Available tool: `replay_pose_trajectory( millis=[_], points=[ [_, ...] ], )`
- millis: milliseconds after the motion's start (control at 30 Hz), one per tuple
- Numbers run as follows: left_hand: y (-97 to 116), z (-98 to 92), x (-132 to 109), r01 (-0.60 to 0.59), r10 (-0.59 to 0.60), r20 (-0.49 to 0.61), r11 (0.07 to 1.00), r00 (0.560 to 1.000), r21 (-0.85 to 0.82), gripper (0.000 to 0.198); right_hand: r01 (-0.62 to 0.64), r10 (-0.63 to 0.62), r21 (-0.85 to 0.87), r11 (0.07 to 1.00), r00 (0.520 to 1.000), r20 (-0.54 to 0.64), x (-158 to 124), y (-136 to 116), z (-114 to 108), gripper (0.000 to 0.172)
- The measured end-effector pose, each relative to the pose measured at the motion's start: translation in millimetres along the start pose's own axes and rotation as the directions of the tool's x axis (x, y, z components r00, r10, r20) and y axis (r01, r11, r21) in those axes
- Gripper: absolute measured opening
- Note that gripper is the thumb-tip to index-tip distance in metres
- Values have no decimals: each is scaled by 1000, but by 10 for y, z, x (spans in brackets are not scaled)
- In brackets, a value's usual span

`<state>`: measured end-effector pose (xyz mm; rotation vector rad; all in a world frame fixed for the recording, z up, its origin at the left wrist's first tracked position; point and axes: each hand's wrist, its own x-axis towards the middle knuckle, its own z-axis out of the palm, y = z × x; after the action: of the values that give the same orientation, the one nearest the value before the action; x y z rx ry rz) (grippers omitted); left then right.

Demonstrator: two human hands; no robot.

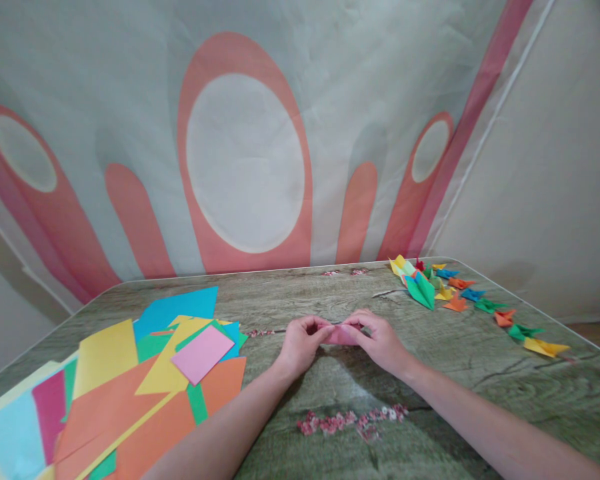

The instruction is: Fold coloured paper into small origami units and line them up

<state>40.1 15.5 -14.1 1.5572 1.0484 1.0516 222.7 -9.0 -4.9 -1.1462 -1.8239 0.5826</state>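
A small piece of pink paper (341, 336) is held between both hands above the middle of the table. My left hand (303, 343) pinches its left side with thumb and fingers. On the opposite side, my right hand (377, 339) grips it the same way, with the two thumbs close together on the near face. The paper looks folded, but the fingers cover much of it and its full shape is hidden.
Coloured paper sheets (125, 393) are heaped on the left, with a pink sheet (203, 354) on top. Folded paper figures (487, 305) line the right side, beside a green paper plane (420, 291). The wood-patterned table (300, 297) has printed blossoms (353, 421); a patterned backdrop (330, 87) hangs behind.
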Motion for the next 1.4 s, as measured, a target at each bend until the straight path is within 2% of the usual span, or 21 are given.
replay_pose_trajectory(
  millis=[600, 800, 933, 1067, 1200, 1300, 1400],
  points=[
    [22, -4, -20, 22, -22, 34, 1000, 999, -11, 23, 11, -10, -48, 999, 999, 35, 7, 3, -17, 14],
    [36, -5, -26, -8, 4, 51, 997, 999, 73, 21, 16, -11, -83, 996, 998, 68, 15, 22, -13, 13],
    [-27, -7, -27, -49, 37, 56, 975, 998, 218, 24, 2, 11, -142, 990, 996, 87, 32, 64, 9, 14],
    [-90, -51, -20, -110, 87, 74, 903, 993, 416, 21, -18, 44, -209, 978, 992, 121, 81, 130, 37, 15],
    [-30, -104, -33, -232, 226, 87, 764, 970, 602, 21, -45, 84, -259, 965, 986, 142, 127, 224, 70, 18],
    [80, -111, -74, -364, 294, 224, 624, 929, 691, 21, -51, 97, -284, 957, 984, 151, 148, 300, 99, 20],
    [162, -94, -124, -477, 272, 392, 492, 879, 728, 19, -53, 102, -298, 953, 983, 152, 178, 368, 128, 21]
  ],
)
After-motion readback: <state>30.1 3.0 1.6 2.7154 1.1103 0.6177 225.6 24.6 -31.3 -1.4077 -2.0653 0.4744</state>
